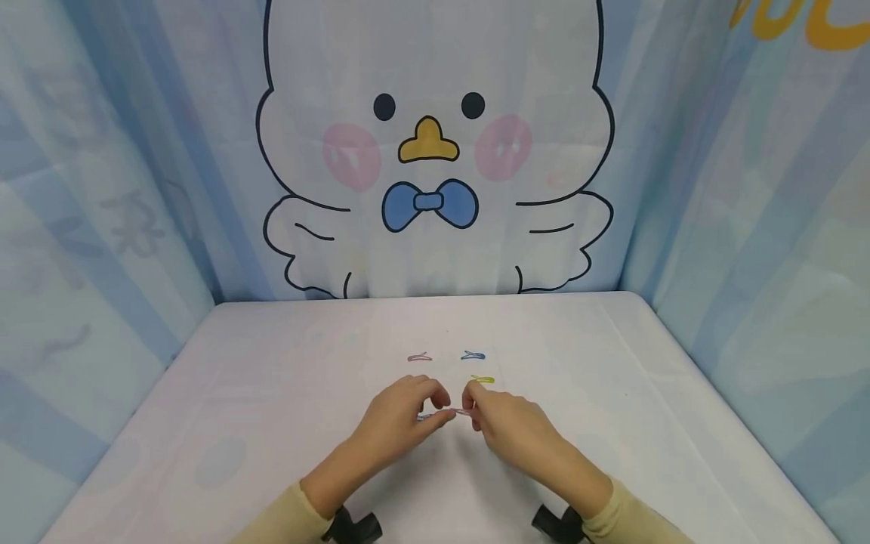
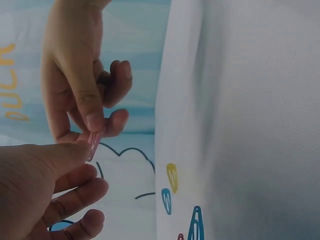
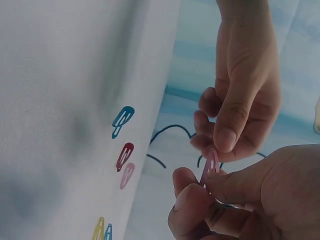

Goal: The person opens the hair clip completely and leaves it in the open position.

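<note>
A small pink snap hair clip (image 3: 214,161) is held up between my two hands above the white table. Its far end lies between the thumb and fingers of my left hand (image 1: 401,412), which pinches it. From the other side my right hand (image 1: 513,425) pinches the same clip with thumb and index finger. In the right wrist view, fingertips cover part of the clip. Beside the left fingers in the head view, a blue hair clip (image 1: 423,416) is partly hidden. Just beyond the right knuckles lies a yellow hair clip (image 1: 484,379).
Farther back on the white table (image 1: 272,378) lie a reddish hair clip (image 1: 419,357) and another blue hair clip (image 1: 473,355). The right wrist view shows a red hair clip (image 3: 125,156) beside a pale pink one (image 3: 127,176). Printed curtains (image 1: 435,257) enclose the table.
</note>
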A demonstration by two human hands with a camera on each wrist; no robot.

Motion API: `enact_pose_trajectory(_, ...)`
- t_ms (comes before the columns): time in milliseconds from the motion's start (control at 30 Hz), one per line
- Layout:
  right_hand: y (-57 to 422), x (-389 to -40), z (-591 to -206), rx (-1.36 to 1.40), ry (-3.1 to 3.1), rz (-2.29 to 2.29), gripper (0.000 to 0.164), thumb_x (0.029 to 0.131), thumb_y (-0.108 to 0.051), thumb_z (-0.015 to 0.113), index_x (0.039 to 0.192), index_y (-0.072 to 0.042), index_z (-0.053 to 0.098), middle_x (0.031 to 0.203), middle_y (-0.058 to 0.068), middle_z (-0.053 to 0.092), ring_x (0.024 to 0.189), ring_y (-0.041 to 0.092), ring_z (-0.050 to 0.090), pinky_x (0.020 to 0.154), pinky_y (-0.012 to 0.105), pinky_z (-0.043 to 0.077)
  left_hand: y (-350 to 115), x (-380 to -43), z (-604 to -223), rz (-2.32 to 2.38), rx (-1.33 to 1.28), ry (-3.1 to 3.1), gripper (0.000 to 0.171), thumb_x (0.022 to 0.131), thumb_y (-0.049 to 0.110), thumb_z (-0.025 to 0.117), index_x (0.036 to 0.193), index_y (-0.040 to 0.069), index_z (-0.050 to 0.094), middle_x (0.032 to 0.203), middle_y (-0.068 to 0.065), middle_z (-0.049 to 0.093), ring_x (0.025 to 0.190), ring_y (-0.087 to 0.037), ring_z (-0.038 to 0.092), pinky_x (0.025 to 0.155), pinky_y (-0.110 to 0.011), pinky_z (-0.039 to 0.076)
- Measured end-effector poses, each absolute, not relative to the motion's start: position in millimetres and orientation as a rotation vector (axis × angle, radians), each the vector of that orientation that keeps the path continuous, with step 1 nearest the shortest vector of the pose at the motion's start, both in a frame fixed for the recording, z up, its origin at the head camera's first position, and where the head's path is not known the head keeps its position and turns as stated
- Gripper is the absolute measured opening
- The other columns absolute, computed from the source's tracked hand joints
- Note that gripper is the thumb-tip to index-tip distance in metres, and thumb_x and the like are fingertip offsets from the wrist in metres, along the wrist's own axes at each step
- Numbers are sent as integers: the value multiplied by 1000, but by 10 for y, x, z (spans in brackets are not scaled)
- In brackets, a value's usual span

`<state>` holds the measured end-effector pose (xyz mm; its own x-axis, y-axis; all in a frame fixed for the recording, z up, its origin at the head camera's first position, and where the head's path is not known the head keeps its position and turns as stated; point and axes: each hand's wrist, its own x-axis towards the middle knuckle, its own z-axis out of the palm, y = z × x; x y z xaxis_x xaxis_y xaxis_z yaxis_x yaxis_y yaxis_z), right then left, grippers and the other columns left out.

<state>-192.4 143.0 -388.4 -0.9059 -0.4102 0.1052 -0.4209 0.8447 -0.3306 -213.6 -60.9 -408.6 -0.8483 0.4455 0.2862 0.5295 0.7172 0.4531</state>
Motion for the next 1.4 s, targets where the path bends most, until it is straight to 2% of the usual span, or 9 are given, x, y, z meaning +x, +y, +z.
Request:
enact_pose_trajectory(167, 1443, -1837, -3829, 695, -2923, 560, 10, 102, -14, 63, 100, -21, 57, 76, -12, 62, 56, 4, 45, 50, 24, 37, -560, -2045, -4041, -825, -829, -2703, 10, 95, 31, 76, 93, 23, 71, 83, 16, 63, 73, -3, 49, 64, -21, 45)
enact_pose_trajectory(367, 1444, -1771, -3785, 714, -2849, 561, 9, 101, -18, 66, 99, -22, 58, 72, -15, 57, 54, 2, 43, 48, 23, 36, -531, -1961, -4017, -789, -840, -2629, 12, 94, 25, 77, 87, 23, 67, 80, 15, 61, 71, -2, 49, 63, -20, 44)
enact_pose_trajectory(667, 1446, -1765, -3751, 678, -2727, 601, 13, 96, -21, 74, 96, -23, 61, 70, -17, 59, 51, -1, 42, 45, 20, 35, -519, -1941, -3934, -739, -754, -2567, 17, 91, 30, 81, 87, 23, 66, 80, 14, 62, 73, -4, 53, 61, -20, 44)
enact_pose_trajectory(1067, 1451, -1748, -3773, 688, -2478, 508, 21, 88, -10, 81, 99, -21, 67, 73, -13, 66, 49, -3, 38, 45, 17, 33, -482, -1944, -3855, -767, -729, -2546, 20, 92, 30, 79, 87, 22, 62, 81, 12, 59, 66, -2, 45, 56, -18, 40)
enact_pose_trajectory(1267, 1409, -1746, -3775, 670, -2422, 441, 22, 87, -7, 81, 99, -21, 68, 75, -14, 69, 49, -4, 40, 45, 15, 32, -457, -1932, -3837, -792, -732, -2549, 25, 94, 26, 77, 80, 22, 57, 76, 13, 57, 63, -2, 45, 54, -19, 39)
enact_pose_trajectory(1400, 1400, -1760, -3761, 643, -2433, 408, 20, 88, -9, 81, 97, -20, 67, 72, -15, 68, 48, -3, 42, 44, 16, 31, -470, -1932, -3816, -788, -729, -2550, 23, 94, 25, 76, 81, 22, 59, 75, 14, 57, 63, -2, 45, 54, -19, 39)
